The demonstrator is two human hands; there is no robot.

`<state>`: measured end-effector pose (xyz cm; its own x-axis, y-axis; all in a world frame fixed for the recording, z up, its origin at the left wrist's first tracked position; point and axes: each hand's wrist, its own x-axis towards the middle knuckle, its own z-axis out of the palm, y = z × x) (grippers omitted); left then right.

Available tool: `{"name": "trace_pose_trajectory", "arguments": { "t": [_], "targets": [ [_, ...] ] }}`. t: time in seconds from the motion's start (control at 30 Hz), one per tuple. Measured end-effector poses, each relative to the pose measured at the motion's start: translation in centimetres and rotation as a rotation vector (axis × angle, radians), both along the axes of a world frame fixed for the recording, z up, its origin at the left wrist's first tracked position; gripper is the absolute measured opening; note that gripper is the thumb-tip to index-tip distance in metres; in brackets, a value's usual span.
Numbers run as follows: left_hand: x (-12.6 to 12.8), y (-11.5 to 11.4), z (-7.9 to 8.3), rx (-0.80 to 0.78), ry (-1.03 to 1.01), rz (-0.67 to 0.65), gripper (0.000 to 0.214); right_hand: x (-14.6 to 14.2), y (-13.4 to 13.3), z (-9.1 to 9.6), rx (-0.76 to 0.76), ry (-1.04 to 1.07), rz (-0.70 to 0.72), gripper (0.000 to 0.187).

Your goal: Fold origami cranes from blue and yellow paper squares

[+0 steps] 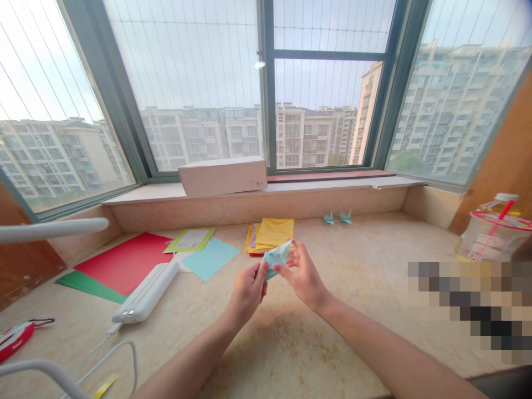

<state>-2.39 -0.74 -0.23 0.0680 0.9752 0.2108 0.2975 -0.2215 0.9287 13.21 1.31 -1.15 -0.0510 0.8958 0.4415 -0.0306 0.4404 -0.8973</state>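
A small folded piece of light blue paper (276, 257) is held up above the marble counter (291, 338) between both hands. My left hand (248, 290) pinches its lower left corner with thumb and fingers closed. My right hand (302, 274) grips its right side, thumb in front and fingers curled behind. Just beyond the hands lies a stack of yellow paper squares (271, 233). Two small blue folded paper cranes (337, 217) stand farther back near the wall.
Red (124, 261), green (87, 285) and light blue (210, 257) sheets lie at left, with a white power bank (146, 292) and its cable. A white box (223, 175) rests on the window sill. A plastic cup with a red straw (494, 234) stands at right.
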Motion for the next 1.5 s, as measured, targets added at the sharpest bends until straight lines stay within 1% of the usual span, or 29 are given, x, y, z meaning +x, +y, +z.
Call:
{"name": "trace_pose_trajectory", "arguments": {
  "t": [0.07, 0.13, 0.3, 0.37, 0.43, 0.5, 0.57, 0.63, 0.7, 0.8, 0.87, 0.97, 1.07, 1.17, 1.23, 1.3, 1.37, 1.43, 1.5],
  "targets": [
    [-0.1, 0.2, -0.1, -0.042, -0.024, -0.012, 0.05, 0.3, 0.0, -0.3, 0.137, -0.156, -0.082, 0.084],
    [-0.1, 0.3, -0.2, -0.06, -0.027, -0.025, 0.051, 0.4, 0.0, -0.5, 0.205, -0.246, -0.103, 0.089],
    [-0.2, 0.4, -0.5, -0.068, -0.017, -0.05, 0.051, 0.5, 0.3, -0.7, 0.135, -0.258, -0.066, 0.098],
    [-0.2, 0.4, -0.6, -0.072, -0.015, -0.065, 0.051, 0.6, 0.4, -0.7, 0.172, -0.296, -0.1, 0.101],
    [-0.2, 0.5, -0.6, -0.073, -0.017, -0.078, 0.051, 0.9, 0.4, -0.6, 0.234, -0.369, -0.158, 0.096],
    [-0.2, 0.5, -0.6, -0.066, -0.016, -0.091, 0.05, 1.1, 0.4, -0.5, 0.282, -0.451, -0.188, 0.078],
    [-0.2, 0.5, -0.6, -0.053, -0.011, -0.101, 0.05, 1.4, 0.5, -0.4, 0.329, -0.506, -0.165, 0.056],
    [-0.2, 0.5, -0.5, -0.041, -0.006, -0.111, 0.049, 1.5, 0.6, -0.2, 0.375, -0.494, -0.128, 0.04],
    [-0.2, 0.4, -0.5, -0.029, 0.003, -0.126, 0.046, 1.5, 0.7, 0.0, 0.393, -0.44, -0.12, 0.034],
    [0.0, 0.1, -0.4, -0.025, 0.037, -0.161, 0.039, 1.5, 0.7, 0.1, 0.397, -0.378, -0.158, 0.032],
    [0.1, -0.1, -0.3, -0.023, 0.053, -0.17, 0.037, 1.6, 0.8, 0.0, 0.416, -0.393, -0.16, 0.031],
    [0.2, -0.2, -0.2, 0.003, 0.063, -0.148, 0.034, 1.6, 0.8, -0.4, 0.459, -0.517, -0.188, 0.03],
    [0.1, -0.1, -0.1, 0.018, 0.073, -0.116, 0.034, 1.6, 0.7, -0.5, 0.513, -0.667, -0.29, 0.031],
    [0.0, 0.1, -0.3, 0.007, 0.074, -0.1, 0.039, 1.8, 0.2, 0.2, 0.596, -0.78, -0.374, 0.042],
    [0.0, 0.2, -0.4, 0.018, 0.081, -0.092, 0.043, 2.0, -0.4, 1.0, 0.667, -0.825, -0.396, 0.049],
    [-0.1, 0.3, -0.6, 0.037, 0.083, -0.079, 0.046, 2.1, -0.9, 1.8, 0.734, -0.849, -0.348, 0.052],
    [-0.1, 0.4, -0.7, 0.037, 0.065, -0.068, 0.049, 2.2, -1.2, 2.2, 0.773, -0.865, -0.243, 0.052],
    [-0.1, 0.4, -0.7, 0.017, 0.039, -0.065, 0.053, 2.2, -1.2, 2.3, 0.763, -0.889, -0.154, 0.048],
    [-0.1, 0.4, -0.8, -0.008, 0.004, -0.069, 0.056, 2.0, -1.0, 2.1, 0.71, -0.922, -0.128, 0.04]
  ]
}}
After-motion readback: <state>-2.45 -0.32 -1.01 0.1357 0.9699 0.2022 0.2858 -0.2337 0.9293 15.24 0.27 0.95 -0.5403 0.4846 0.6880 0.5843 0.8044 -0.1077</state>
